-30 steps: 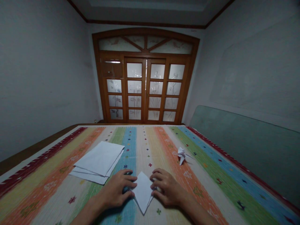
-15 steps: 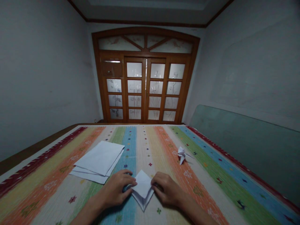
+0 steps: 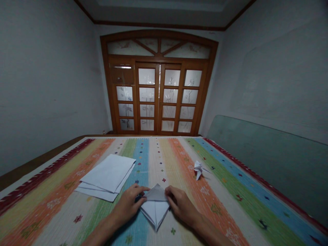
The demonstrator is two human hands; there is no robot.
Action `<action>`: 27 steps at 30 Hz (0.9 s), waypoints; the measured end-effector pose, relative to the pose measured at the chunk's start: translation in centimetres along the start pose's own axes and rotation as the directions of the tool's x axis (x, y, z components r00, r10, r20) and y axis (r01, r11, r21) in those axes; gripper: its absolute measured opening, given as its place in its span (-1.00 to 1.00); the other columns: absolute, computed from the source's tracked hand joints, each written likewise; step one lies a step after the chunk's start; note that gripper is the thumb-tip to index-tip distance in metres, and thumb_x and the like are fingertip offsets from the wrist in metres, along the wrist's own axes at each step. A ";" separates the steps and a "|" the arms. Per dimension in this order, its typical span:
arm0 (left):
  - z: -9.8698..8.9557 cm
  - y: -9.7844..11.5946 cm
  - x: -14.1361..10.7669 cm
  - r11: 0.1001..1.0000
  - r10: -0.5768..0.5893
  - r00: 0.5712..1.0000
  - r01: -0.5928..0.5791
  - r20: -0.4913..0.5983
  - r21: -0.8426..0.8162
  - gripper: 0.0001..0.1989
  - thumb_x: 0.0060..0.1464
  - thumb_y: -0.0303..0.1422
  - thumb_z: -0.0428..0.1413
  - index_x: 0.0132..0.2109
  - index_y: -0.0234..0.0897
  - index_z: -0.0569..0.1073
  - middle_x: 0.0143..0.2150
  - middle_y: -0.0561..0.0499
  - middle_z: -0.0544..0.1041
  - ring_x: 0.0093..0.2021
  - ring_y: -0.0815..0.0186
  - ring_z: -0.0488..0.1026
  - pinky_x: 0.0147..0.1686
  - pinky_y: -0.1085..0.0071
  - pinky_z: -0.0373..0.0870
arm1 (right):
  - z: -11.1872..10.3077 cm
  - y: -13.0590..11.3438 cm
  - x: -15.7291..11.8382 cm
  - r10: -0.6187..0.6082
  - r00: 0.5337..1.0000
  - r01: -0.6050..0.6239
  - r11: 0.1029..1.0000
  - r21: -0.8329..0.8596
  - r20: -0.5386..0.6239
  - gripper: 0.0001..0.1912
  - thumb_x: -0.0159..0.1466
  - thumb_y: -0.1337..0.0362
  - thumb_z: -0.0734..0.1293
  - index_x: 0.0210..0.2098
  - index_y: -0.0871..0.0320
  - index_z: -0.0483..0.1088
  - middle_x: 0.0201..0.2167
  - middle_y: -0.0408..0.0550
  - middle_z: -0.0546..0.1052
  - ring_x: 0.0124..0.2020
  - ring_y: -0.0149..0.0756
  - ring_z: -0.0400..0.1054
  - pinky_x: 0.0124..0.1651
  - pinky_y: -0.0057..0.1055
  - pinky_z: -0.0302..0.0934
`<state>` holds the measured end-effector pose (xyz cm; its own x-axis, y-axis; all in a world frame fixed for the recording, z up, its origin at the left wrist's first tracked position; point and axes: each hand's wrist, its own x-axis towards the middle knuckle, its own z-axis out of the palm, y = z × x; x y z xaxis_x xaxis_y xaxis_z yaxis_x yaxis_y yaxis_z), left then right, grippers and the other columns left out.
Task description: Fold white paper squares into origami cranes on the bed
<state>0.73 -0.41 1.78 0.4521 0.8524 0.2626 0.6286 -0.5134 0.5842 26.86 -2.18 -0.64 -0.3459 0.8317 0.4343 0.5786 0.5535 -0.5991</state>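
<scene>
A folded white paper [image 3: 155, 209] lies on the striped cloth between my hands, one point toward me, with a crease down its lower half and a darker flap across its top. My left hand [image 3: 130, 202] pinches its left corner between thumb and fingers. At the right corner, my right hand [image 3: 182, 204] grips the edge in the same way. Left of my hands rests a small stack of white paper sheets [image 3: 109, 173]. A folded paper crane [image 3: 198, 169] stands beyond my right hand.
The striped tablecloth [image 3: 164, 157] covers the table. A pale green panel [image 3: 266, 150] runs along the right side. Wooden doors with glass panes [image 3: 159, 95] stand past the far edge, between plain walls.
The upper layer of the folded paper has flipped up and away from me, so the creased lower half now shows. Both hands still hold its corners and have shifted only slightly.
</scene>
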 end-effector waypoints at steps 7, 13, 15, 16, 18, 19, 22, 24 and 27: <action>-0.4 0.5 0.2 0.994 -0.077 0.997 0.077 0.002 -0.071 -0.77 0.08 -0.36 0.15 -0.10 -0.21 0.60 -0.27 -0.02 0.60 -0.27 0.19 0.50 -0.17 0.35 0.37 | 0.1 0.1 -0.2 -0.041 0.999 0.041 0.999 -0.001 0.019 -0.74 0.21 0.53 0.23 -0.23 0.15 0.48 -0.28 0.00 0.59 -0.21 -0.21 0.47 -0.10 -0.34 0.29; -0.6 -0.4 0.7 0.967 -0.191 0.977 0.205 0.099 -0.151 -0.74 -0.03 -0.39 0.16 -0.15 -0.25 0.61 -0.39 0.06 0.59 -0.33 0.22 0.50 -0.28 0.40 0.32 | 0.1 0.0 -0.1 -0.047 0.999 0.046 0.999 0.018 0.010 -0.78 0.23 0.50 0.26 -0.25 0.14 0.49 -0.31 -0.02 0.58 -0.24 -0.22 0.46 -0.13 -0.36 0.29; -0.6 -0.6 0.8 0.965 -0.205 0.973 0.218 0.104 -0.144 -0.74 -0.05 -0.39 0.16 -0.17 -0.27 0.62 -0.42 0.06 0.58 -0.35 0.22 0.50 -0.30 0.40 0.31 | 0.0 0.0 0.0 -0.044 0.999 0.044 0.999 0.021 0.007 -0.78 0.22 0.51 0.26 -0.26 0.15 0.49 -0.31 -0.01 0.58 -0.24 -0.22 0.46 -0.13 -0.36 0.29; -0.5 -0.5 0.7 0.967 -0.205 0.974 0.217 0.098 -0.134 -0.74 -0.05 -0.39 0.16 -0.18 -0.27 0.62 -0.43 0.07 0.57 -0.35 0.22 0.49 -0.30 0.40 0.30 | 0.0 -0.1 0.0 -0.041 0.999 0.041 0.999 0.023 0.006 -0.78 0.22 0.52 0.26 -0.26 0.15 0.49 -0.31 -0.01 0.58 -0.25 -0.22 0.46 -0.13 -0.36 0.28; -0.6 -0.2 0.6 0.971 -0.206 0.975 0.214 0.081 -0.109 -0.75 -0.03 -0.38 0.15 -0.17 -0.25 0.62 -0.43 0.08 0.56 -0.37 0.22 0.48 -0.30 0.40 0.29 | 0.0 -0.2 0.1 -0.029 1.000 0.028 0.999 0.028 0.004 -0.78 0.21 0.53 0.26 -0.26 0.15 0.48 -0.31 -0.02 0.58 -0.25 -0.22 0.46 -0.14 -0.37 0.28; -0.6 0.0 0.6 0.972 -0.206 0.975 0.213 0.077 -0.094 -0.76 -0.01 -0.38 0.14 -0.17 -0.25 0.62 -0.44 0.08 0.55 -0.37 0.23 0.47 -0.30 0.41 0.28 | -0.1 -0.2 0.1 -0.018 1.000 0.018 0.999 0.032 0.002 -0.77 0.21 0.54 0.26 -0.27 0.15 0.48 -0.32 -0.02 0.58 -0.26 -0.23 0.46 -0.15 -0.38 0.28; -0.5 0.7 0.4 0.979 -0.193 0.979 0.196 0.061 -0.055 -0.75 0.03 -0.39 0.11 -0.15 -0.25 0.61 -0.46 0.09 0.52 -0.40 0.24 0.45 -0.32 0.41 0.26 | -0.1 -0.5 0.2 0.016 1.000 -0.016 0.999 0.046 -0.003 -0.75 0.20 0.56 0.26 -0.28 0.15 0.49 -0.33 -0.04 0.57 -0.28 -0.25 0.45 -0.18 -0.40 0.26; -0.4 1.1 0.3 0.984 -0.175 0.984 0.176 0.032 -0.040 -0.73 0.05 -0.41 0.08 -0.12 -0.27 0.60 -0.45 0.08 0.51 -0.40 0.24 0.44 -0.32 0.41 0.26 | -0.1 -0.7 0.2 0.034 0.999 -0.033 0.998 0.049 -0.011 -0.76 0.19 0.56 0.27 -0.28 0.15 0.49 -0.34 -0.05 0.56 -0.31 -0.25 0.44 -0.21 -0.41 0.25; 0.0 1.4 0.2 0.986 -0.162 0.987 0.162 -0.016 -0.031 -0.70 0.08 -0.43 0.06 -0.07 -0.28 0.59 -0.41 0.04 0.53 -0.39 0.23 0.45 -0.31 0.41 0.29 | 0.0 -1.0 0.2 0.045 0.999 -0.044 0.998 0.047 -0.024 -0.78 0.21 0.55 0.29 -0.27 0.16 0.50 -0.35 -0.04 0.54 -0.32 -0.25 0.43 -0.23 -0.40 0.25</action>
<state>1.67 -1.01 2.66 0.3338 0.9259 0.1767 0.6732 -0.3654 0.6428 26.19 -2.61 0.03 -0.3018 0.8546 0.4227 0.5578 0.5178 -0.6487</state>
